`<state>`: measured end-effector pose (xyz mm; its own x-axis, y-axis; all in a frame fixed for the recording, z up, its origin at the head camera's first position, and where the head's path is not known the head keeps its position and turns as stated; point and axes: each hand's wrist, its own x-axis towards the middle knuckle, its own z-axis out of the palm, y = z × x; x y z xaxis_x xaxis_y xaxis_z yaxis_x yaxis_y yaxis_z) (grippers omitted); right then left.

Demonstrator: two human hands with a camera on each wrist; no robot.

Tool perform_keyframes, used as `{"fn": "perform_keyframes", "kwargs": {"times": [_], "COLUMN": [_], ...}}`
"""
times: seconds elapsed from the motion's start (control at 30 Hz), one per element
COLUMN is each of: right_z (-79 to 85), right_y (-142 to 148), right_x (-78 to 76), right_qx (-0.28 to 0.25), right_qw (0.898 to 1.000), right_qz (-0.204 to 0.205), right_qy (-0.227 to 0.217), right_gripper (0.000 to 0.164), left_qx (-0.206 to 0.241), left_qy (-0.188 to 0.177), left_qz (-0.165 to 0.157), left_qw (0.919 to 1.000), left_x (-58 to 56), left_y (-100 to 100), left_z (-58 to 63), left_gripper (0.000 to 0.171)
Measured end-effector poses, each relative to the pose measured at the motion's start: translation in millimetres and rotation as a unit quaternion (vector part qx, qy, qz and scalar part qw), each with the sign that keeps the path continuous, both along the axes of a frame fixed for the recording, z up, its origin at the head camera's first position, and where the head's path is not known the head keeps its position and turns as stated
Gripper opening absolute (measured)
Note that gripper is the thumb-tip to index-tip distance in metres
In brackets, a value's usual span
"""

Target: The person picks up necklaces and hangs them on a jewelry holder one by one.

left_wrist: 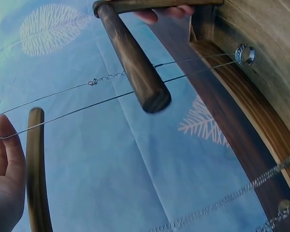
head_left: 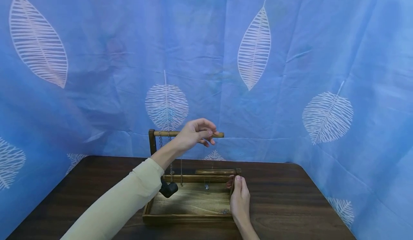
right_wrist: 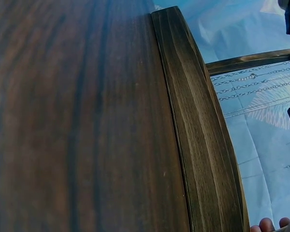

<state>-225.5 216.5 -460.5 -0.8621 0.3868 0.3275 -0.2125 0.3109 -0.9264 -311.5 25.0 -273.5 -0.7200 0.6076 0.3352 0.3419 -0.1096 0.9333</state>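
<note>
A thin necklace (left_wrist: 87, 110) with a silver ring pendant (left_wrist: 245, 55) hangs from my left hand (head_left: 197, 134), its chain held at the fingers. In the head view this hand is at the right part of the upper bar (head_left: 220, 135) of a wooden jewelry stand, and the pendant dangles above the tray base (head_left: 180, 216). My right hand (head_left: 241, 198) grips the stand's right side, thumb in front and fingertips on the inner side. Above that hand sits the lower bar (head_left: 216, 172), whose free end (left_wrist: 154, 99) lies close to the chain in the left wrist view.
Several chains (head_left: 160, 139) hang on the left part of the upper bar, by the left post (head_left: 152, 143). Something small and silver (head_left: 224, 211) lies in the tray's front right corner. The dark wooden table (head_left: 284, 197) meets a blue leaf-print cloth (head_left: 206, 53) behind.
</note>
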Motion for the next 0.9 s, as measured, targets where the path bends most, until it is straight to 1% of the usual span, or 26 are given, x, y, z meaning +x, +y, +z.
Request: {"fn": "perform_keyframes", "kwargs": {"times": [0.1, 0.23, 0.4, 0.53, 0.73, 0.9], "right_z": [-0.4, -1.1, -0.9, 0.7, 1.8, 0.9], "right_y": [-0.3, -0.4, 1.0, -0.4, 0.1, 0.3], "right_x": [-1.3, -3.0, -2.0, -0.6, -0.2, -0.3], "right_qx": [0.000, -0.002, -0.006, -0.009, -0.009, -0.005], "right_qw": [1.000, 1.000, 1.000, 1.000, 1.000, 1.000], "right_qz": [-0.003, -0.007, -0.005, 0.001, 0.004, 0.003], "right_qy": [0.000, 0.005, 0.005, 0.001, 0.001, 0.002], "right_gripper": [0.053, 0.053, 0.052, 0.052, 0.053, 0.052], "left_qx": [-0.002, -0.008, -0.006, 0.001, 0.014, 0.023], "left_qy": [-0.005, -0.008, -0.021, -0.029, -0.030, -0.048], "left_qz": [-0.006, -0.004, -0.004, -0.003, -0.009, 0.001], "left_qw": [1.0000, 0.9999, 0.9998, 0.9996, 0.9994, 0.9986], "left_x": [0.5, 1.5, 2.4, 4.0, 7.6, 10.9], "left_y": [6.8, 15.0, 26.0, 31.6, 42.2, 51.5], "left_z": [-0.1, 0.0, -0.3, -0.3, 1.2, 2.0], "left_gripper": [0.019, 0.021, 0.023, 0.025, 0.031, 0.037]}}
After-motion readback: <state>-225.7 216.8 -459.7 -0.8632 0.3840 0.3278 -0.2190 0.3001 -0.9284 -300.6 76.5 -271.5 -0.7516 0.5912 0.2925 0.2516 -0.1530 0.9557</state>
